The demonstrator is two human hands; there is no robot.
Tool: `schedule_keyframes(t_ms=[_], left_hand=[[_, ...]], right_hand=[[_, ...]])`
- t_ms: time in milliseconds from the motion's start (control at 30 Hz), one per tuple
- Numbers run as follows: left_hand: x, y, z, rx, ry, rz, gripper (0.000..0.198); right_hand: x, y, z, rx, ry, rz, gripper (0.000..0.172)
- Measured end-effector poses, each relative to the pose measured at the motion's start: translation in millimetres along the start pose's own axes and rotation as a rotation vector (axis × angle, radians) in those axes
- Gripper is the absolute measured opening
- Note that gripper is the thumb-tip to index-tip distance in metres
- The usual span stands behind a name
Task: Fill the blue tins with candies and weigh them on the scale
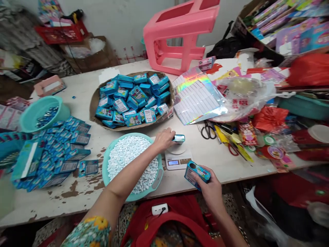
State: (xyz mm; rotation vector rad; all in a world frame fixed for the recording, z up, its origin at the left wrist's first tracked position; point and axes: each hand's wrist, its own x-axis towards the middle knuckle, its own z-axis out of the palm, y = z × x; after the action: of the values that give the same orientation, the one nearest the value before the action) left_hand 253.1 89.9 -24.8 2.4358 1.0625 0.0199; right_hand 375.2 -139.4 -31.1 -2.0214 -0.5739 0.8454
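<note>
My left hand (pixel 165 140) reaches across a turquoise basin (pixel 105 161) of small white pellets (pixel 128 157). Its fingers are closed at the side of a small blue box (pixel 179 139), above the round plate of a white digital scale (pixel 177 163). Whether the box rests on the plate is hard to tell. Lower and to the right, my right hand (pixel 211 187) grips another blue box (pixel 196 174), tilted, with a dark round hole in its top. Behind the basin, a cardboard tray (pixel 94 111) holds a heap of similar blue boxes (pixel 133 97).
More blue boxes (pixel 65 151) lie piled at left, near a turquoise bowl (pixel 63 109). A pink stool (pixel 180 31) lies on its side at the back. Right of the scale are scissors (pixel 208 130), a shiny sticker sheet (pixel 199 96) and plastic bags (pixel 241 97).
</note>
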Motion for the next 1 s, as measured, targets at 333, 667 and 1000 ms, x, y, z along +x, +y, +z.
schedule_keyframes(t_ms=[333, 667, 1000], left_hand=[[-221.4, -187.5, -88.2, 0.219, 0.661, -0.960, 0.050], [-220.9, -233.8, -15.1, 0.045, 0.592, -1.012, 0.041], [-185.2, -129.7, 28.5, 0.067, 0.472, -0.490, 0.042]], right_hand=[[-9.7, 8.7, 20.2, 0.057, -0.017, 0.027, 0.059], [-25.4, -27.4, 46.3, 0.063, -0.099, -0.022, 0.056], [-37.6, -66.4, 78.8, 0.071, -0.231, -0.162, 0.048]])
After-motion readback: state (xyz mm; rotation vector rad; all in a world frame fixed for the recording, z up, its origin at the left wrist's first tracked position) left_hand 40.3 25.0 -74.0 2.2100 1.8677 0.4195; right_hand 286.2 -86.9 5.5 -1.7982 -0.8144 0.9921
